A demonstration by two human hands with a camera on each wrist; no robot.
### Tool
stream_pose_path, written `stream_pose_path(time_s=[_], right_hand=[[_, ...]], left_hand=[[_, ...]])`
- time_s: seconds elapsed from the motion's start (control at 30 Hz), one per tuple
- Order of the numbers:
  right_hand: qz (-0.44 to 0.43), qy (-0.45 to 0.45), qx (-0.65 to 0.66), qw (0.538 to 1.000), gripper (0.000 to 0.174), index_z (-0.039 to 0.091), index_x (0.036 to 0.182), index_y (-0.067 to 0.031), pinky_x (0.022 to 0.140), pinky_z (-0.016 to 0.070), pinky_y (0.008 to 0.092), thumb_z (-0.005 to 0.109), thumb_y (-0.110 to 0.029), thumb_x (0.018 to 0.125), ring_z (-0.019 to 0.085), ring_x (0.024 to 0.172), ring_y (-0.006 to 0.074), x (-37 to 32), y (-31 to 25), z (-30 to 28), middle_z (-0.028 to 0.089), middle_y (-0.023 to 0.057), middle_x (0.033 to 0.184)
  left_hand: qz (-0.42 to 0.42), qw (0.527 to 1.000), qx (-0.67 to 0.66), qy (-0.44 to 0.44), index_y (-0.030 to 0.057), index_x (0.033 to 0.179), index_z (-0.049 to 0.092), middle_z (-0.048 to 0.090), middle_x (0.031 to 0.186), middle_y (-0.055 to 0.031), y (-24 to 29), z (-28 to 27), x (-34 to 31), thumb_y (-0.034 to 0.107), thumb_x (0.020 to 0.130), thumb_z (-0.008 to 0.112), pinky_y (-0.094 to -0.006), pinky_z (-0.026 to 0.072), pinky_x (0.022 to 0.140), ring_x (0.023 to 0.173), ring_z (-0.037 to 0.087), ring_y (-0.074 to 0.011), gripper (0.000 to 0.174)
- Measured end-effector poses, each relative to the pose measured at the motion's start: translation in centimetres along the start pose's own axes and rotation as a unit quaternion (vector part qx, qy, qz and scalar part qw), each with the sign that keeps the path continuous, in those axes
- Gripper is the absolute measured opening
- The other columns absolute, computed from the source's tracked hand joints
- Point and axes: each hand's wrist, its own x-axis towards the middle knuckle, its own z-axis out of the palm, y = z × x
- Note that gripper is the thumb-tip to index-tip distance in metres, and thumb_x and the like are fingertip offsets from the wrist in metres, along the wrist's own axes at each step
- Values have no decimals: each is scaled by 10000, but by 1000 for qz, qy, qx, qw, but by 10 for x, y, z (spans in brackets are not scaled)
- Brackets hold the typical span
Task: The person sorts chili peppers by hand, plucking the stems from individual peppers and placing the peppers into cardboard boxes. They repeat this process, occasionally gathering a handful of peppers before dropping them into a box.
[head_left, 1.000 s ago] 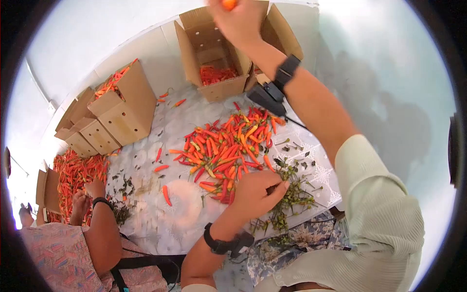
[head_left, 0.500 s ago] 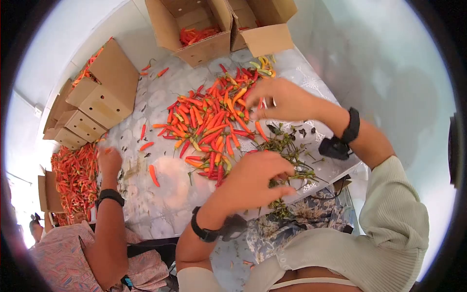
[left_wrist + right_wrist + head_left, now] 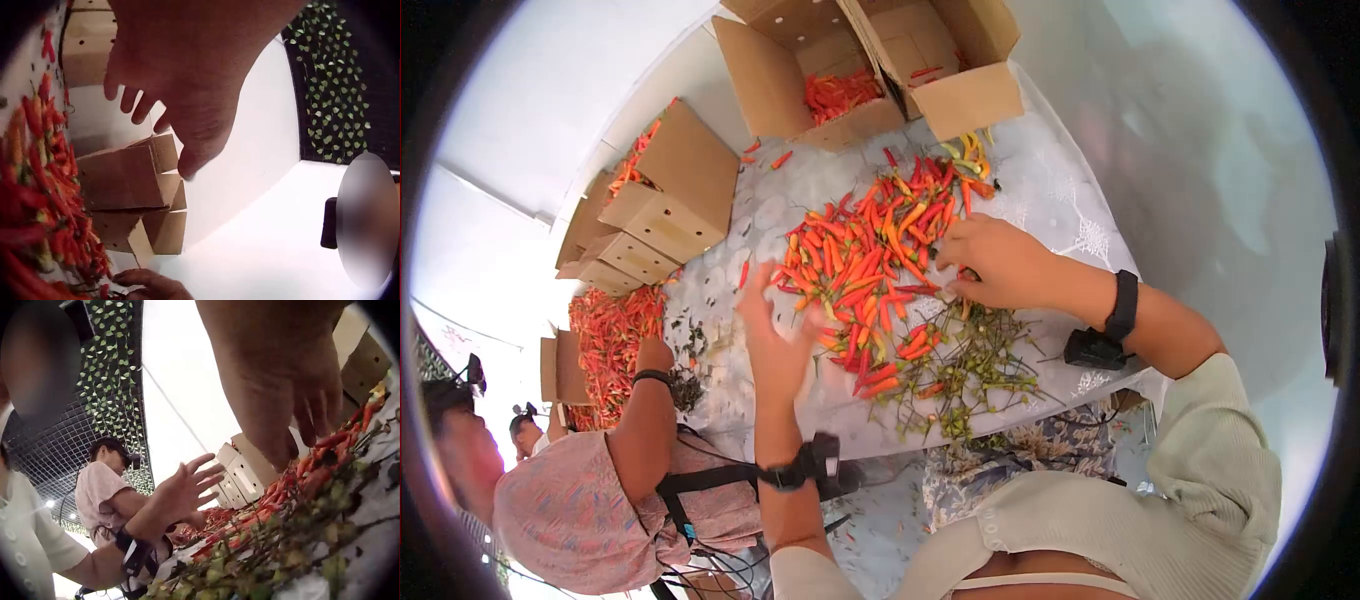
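Note:
A heap of red and orange chillies [image 3: 860, 250] lies in the middle of the table. My left hand [image 3: 778, 335] is raised at the heap's left side, its fingers spread and nothing in them; the left wrist view also shows this hand [image 3: 175, 87] with the fingers apart. At the heap's right edge, my right hand [image 3: 1005, 265] reaches down with loosely bent fingers. In the right wrist view its fingertips [image 3: 322, 428] are right at the chillies. Green stems [image 3: 970, 375] are piled nearest me, with several chillies among them.
Two open cartons stand at the back, one holding chillies [image 3: 840, 97], the other [image 3: 970, 100] beside it. More cartons [image 3: 675, 185] stand at the left. Another person [image 3: 600, 500] works there by a large chilli heap [image 3: 615, 335]. Yellow chillies [image 3: 970, 152] lie near the right carton.
My right hand has come down from over the back cartons, where it held something orange, to the heap's right edge. My left hand has moved left from the stems, and its fingers have spread.

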Motion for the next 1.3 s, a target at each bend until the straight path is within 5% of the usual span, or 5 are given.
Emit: stream_pose_path(time_s=[0.23,0.5,0.77,1.03,1.3], right_hand=[[9,71,-2,997,613,574,1273,-126,995,381,493,686,-475,782,469,1203,396,92,22,31,540,174,1267],[-17,-117,-58,991,624,572,1298,-189,984,316,665,620,-550,790,365,1319,426,119,35,68,524,153,1322],[-69,-177,-8,982,465,612,1202,-108,930,453,432,705,-288,784,531,1149,329,66,11,21,590,145,1191],[190,101,79,973,384,615,1164,-66,876,490,412,679,-153,795,622,980,306,5,33,-8,634,154,1084],[121,151,165,967,303,640,1118,-83,782,495,408,627,-37,818,613,853,313,8,31,24,642,157,1010]], left_hand=[[-37,949,249,-190,30,1475,267,233,1469,-324,40,31,-84,508,621,823,-498,252,1113,1362,261,-471,1126],[-63,980,185,-24,23,1489,203,236,1446,-383,-42,41,-41,549,779,695,-521,272,1089,1345,267,-515,1011],[-53,990,103,-81,4,1349,476,351,1392,-375,-27,87,11,508,946,484,-473,327,1071,1301,365,-496,645],[-53,997,11,56,9,997,642,652,962,-120,-46,58,33,269,909,643,-367,484,823,889,621,-237,274],[13,978,-199,61,8,997,640,620,851,-37,-19,94,32,100,897,651,-234,472,699,756,583,-97,136]])
